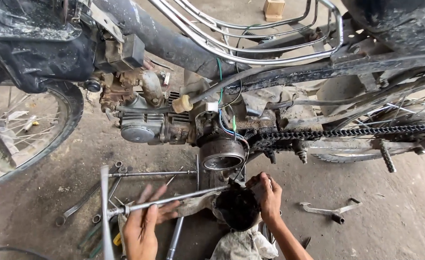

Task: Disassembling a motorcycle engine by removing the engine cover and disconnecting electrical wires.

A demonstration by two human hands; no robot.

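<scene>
A stripped motorcycle stands over a dirty concrete floor, its engine (147,123) and a round open rotor housing (222,154) exposed. My right hand (266,195) grips the rim of a dark, greasy round cover (237,208) just below that housing. My left hand (145,221) lies with fingers spread along a long steel T-handle wrench (174,198), whose far end reaches the dark cover. A dirty rag (241,245) lies under the cover.
The front wheel (25,130) is at left, the drive chain (347,132) and rear wheel at right. Wrenches and sockets (85,202) lie on the floor at left, a kick lever (330,210) at right. A small wooden block (274,8) sits far back.
</scene>
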